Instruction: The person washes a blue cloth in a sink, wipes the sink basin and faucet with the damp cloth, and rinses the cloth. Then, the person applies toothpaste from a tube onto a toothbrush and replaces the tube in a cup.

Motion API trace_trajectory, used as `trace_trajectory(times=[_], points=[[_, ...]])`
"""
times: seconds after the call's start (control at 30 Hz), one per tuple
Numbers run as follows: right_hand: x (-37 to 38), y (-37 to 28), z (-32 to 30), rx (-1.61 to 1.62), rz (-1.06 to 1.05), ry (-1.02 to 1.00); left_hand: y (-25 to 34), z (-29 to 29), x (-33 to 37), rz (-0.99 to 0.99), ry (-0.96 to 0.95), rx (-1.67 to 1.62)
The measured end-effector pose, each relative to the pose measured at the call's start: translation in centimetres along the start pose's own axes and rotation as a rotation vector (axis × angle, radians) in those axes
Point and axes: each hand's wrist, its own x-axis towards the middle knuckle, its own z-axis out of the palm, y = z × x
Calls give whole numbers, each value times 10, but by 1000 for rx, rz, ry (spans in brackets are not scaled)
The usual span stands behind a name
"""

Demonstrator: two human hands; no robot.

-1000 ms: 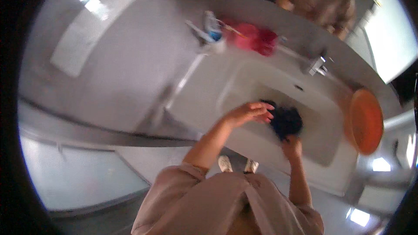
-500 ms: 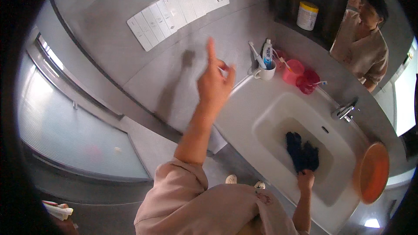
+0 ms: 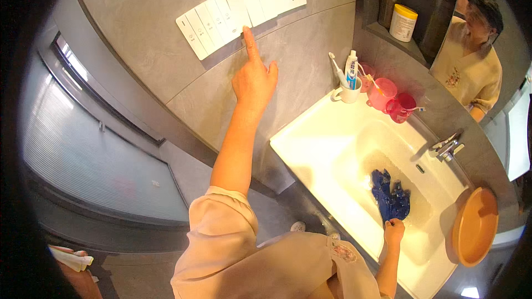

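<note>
My left hand [image 3: 255,80] reaches up to the wall with its index finger stretched out and the thumb apart. Its fingertip is at the lower edge of a white switch panel [image 3: 213,22]; the other fingers are curled and hold nothing. Down in the white sink [image 3: 310,133], my right hand [image 3: 394,231] pinches the near end of a wet, dark blue cloth [image 3: 392,202]. The cloth lies bunched in the basin, in what looks like shallow water. Its exact kind cannot be made out.
A chrome faucet [image 3: 446,148] stands at the sink's back edge. An orange plastic basin [image 3: 475,227] leans at the right end. A white mug [image 3: 348,93] with toothbrush and toothpaste [image 3: 351,72] and pink cups [image 3: 382,94] line the back left. A yellow-lidded jar [image 3: 403,22] sits on a shelf.
Warm light now falls over the sink and wall, which were dim before. My left hand has moved left and up to the switch panel. The right hand still grips the cloth.
</note>
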Motion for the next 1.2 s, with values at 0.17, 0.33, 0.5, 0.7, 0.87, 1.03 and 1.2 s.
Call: trace_trajectory(times=[0.17,0.33,0.5,0.7,0.87,1.03,1.2], points=[[11,11,7,9,-105,99,22,43,-29,215,-119,-178],[23,-12,2,14,-55,-68,15,140,-125,483,-759,-289],[31,-14,-38,1480,556,-94,5,200,-186,384,-961,-390],[27,-41,-45,905,350,-360,-24,215,-212,413,-995,-482],[34,-135,-10,711,-71,-715,-21,216,-211,299,-1041,-604],[8,-197,42,-13,-761,-374,-21,214,-219,322,-920,-641],[-18,-144,10,11,-757,-314,-19,205,-239,345,-811,-520]])
